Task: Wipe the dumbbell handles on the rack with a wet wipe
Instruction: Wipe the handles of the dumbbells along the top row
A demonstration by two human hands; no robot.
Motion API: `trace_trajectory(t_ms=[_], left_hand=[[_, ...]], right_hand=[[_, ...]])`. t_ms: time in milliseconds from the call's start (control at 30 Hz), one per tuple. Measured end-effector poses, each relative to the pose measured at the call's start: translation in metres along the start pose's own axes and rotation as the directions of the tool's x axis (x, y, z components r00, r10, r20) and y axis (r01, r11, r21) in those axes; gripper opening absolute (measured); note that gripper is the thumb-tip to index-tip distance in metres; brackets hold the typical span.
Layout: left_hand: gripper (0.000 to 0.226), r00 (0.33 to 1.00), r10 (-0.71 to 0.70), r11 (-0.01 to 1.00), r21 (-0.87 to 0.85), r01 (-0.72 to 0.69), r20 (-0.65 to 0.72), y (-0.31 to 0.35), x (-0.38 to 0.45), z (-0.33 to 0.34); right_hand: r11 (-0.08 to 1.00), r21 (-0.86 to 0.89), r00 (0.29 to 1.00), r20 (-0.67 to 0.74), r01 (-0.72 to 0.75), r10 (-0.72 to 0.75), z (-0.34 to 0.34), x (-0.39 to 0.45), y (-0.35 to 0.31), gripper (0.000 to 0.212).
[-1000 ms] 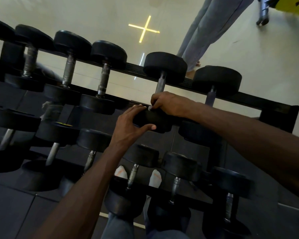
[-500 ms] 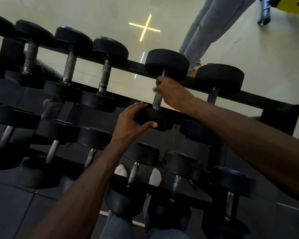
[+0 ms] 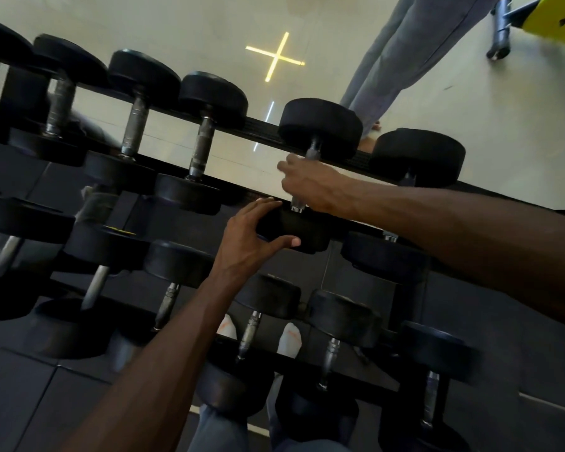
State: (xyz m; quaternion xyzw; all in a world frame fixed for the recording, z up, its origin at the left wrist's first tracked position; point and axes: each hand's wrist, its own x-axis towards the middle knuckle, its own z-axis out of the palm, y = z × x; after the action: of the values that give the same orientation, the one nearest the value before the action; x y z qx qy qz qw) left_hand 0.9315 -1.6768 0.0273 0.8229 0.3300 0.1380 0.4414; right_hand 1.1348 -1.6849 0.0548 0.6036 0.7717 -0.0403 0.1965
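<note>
While left steadies, right hand [image 3: 310, 185] seemingly wipes.

Black dumbbell heads [image 3: 320, 127] crowd the rack rails [image 3: 265, 127]; open gaps lie only between neighbouring steel handles [image 3: 134, 125].

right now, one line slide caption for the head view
Right hand grips a top-row dumbbell handle on the rack while the left hand steadies its near weight head.
</note>
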Motion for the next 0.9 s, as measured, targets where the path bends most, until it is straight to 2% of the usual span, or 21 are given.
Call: trace_trajectory(t_ms=[33, 67, 200, 267, 333, 400, 467, 567, 667, 700, 733, 833, 900], left_hand=[[0.083, 1.0, 0.003, 1.0, 0.002, -0.003, 0.002, 0.0, 0.0, 0.001], [0.083, 1.0, 0.002, 1.0, 0.005, -0.002, 0.001, 0.0, -0.001, 0.0], [0.083, 1.0, -0.004, 1.0, 0.001, 0.004, -0.001, -0.003, 0.001, 0.001], [0.084, 1.0, -0.006, 1.0, 0.007, 0.006, 0.005, -0.004, 0.001, 0.0], [0.086, 1.0, -0.012, 1.0, -0.013, 0.012, 0.005, -0.004, 0.0, 0.0], [0.088, 1.0, -0.019, 1.0, -0.021, 0.019, 0.01, -0.003, 0.001, 0.0], [0.089, 1.0, -0.026, 0.999, -0.021, 0.026, 0.011, -0.004, 0.0, 0.001], [0.088, 1.0, -0.029, 0.999, -0.02, 0.029, 0.004, -0.006, 0.0, 0.003], [0.088, 0.999, -0.039, 0.999, -0.018, 0.039, 0.008, -0.006, 0.0, 0.004], [0.089, 0.999, -0.042, 0.999, -0.015, 0.042, 0.007, -0.006, 0.0, 0.004], [0.089, 0.999, -0.045, 0.999, -0.011, 0.045, 0.007, -0.006, 0.0, 0.005], [0.088, 0.999, -0.043, 0.999, -0.003, 0.043, 0.007, -0.005, 0.0, 0.006], [0.086, 0.999, -0.037, 0.999, -0.002, 0.037, 0.007, -0.005, 0.0, 0.005]], right_hand=[[0.998, 0.002, 0.997, -0.012, 0.07, -0.07, 0.006, 0.0, -0.002, 0.01], [0.998, -0.015, 0.997, 0.035, 0.066, -0.066, 0.006, -0.002, -0.001, 0.007], [0.958, -0.189, 0.976, -0.079, -0.216, 0.204, 0.001, -0.002, 0.018, 0.019], [0.932, -0.266, 0.969, -0.103, -0.246, 0.226, 0.001, 0.002, 0.019, 0.017], [0.929, -0.276, 0.969, -0.061, -0.248, 0.241, 0.005, 0.001, 0.015, 0.012], [0.92, -0.238, 0.949, -0.125, -0.312, 0.29, 0.008, -0.002, 0.012, 0.008], [0.908, -0.139, 0.908, -0.21, -0.396, 0.363, 0.013, -0.007, 0.011, 0.016], [0.832, 0.121, 0.775, -0.312, -0.542, 0.55, 0.031, -0.009, -0.001, 0.037], [0.631, 0.527, 0.545, -0.333, -0.569, 0.77, 0.036, -0.004, -0.016, 0.043], [0.567, 0.598, 0.475, -0.325, -0.567, 0.818, 0.036, -0.002, -0.021, 0.042], [0.525, 0.622, 0.433, -0.311, -0.581, 0.846, 0.035, 0.0, -0.024, 0.042], [0.431, 0.669, 0.368, -0.245, -0.606, 0.897, 0.033, 0.006, -0.03, 0.04], [0.326, 0.742, 0.263, -0.206, -0.586, 0.942, 0.032, 0.008, -0.03, 0.029]])
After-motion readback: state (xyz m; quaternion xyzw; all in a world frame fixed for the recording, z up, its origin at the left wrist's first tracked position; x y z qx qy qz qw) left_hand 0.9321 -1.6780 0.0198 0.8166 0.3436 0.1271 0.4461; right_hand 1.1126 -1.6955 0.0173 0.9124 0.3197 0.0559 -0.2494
